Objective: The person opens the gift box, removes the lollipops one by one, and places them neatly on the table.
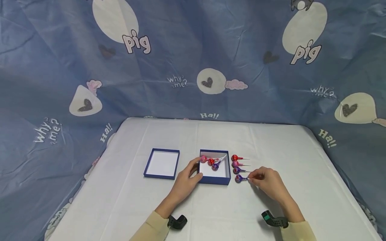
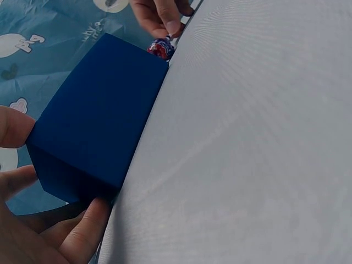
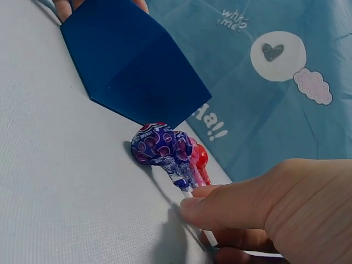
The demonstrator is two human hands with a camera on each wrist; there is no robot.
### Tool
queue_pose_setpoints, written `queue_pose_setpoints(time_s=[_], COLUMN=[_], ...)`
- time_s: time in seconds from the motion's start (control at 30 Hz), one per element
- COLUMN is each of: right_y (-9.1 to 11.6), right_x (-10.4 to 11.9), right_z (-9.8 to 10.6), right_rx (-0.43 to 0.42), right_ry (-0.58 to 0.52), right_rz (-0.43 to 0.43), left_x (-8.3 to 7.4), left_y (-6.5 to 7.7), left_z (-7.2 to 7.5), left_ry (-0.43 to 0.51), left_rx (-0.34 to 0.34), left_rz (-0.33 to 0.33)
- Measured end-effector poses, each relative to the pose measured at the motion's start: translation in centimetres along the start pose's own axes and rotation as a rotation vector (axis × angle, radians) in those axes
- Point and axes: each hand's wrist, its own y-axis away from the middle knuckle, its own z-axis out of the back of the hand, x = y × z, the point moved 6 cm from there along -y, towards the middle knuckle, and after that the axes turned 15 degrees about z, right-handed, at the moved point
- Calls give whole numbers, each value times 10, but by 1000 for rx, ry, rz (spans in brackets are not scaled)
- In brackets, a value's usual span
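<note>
A blue box (image 1: 214, 180) with a white inside holds several wrapped lollipops, among them a pink one (image 1: 203, 159), a red one (image 1: 211, 162) and a purple one (image 1: 215, 166). My left hand (image 1: 188, 180) grips the box at its left side, thumb by the near corner and fingers along the wall. To the right of the box, my right hand (image 1: 266, 180) pinches the white stick of the nearest purple lollipop (image 3: 154, 144), whose head points toward the box. Behind it in a row lie another purple lollipop (image 1: 237, 170), a pink one (image 1: 235, 163) and a red one (image 1: 235, 157).
A blue-rimmed lid (image 1: 146, 166), white inside, lies open side up left of the box. A white cloth (image 1: 120, 207) covers the table. Blue printed fabric (image 1: 169, 50) hangs behind it and at the sides. Each wrist wears a black band (image 1: 274, 221).
</note>
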Motion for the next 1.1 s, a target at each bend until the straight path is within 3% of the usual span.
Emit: queue_pose_setpoints(time_s=[0.43, 1.1], right_y=[1, 1], right_x=[-5, -7], right_z=[-1, -2], right_rx=[-10, 19], right_ry=[32, 21], right_rz=[45, -21], left_x=[-4, -5], left_y=[1, 3], left_z=[1, 1], left_ry=[-15, 3], left_rx=[-9, -7], left_rz=[-4, -42])
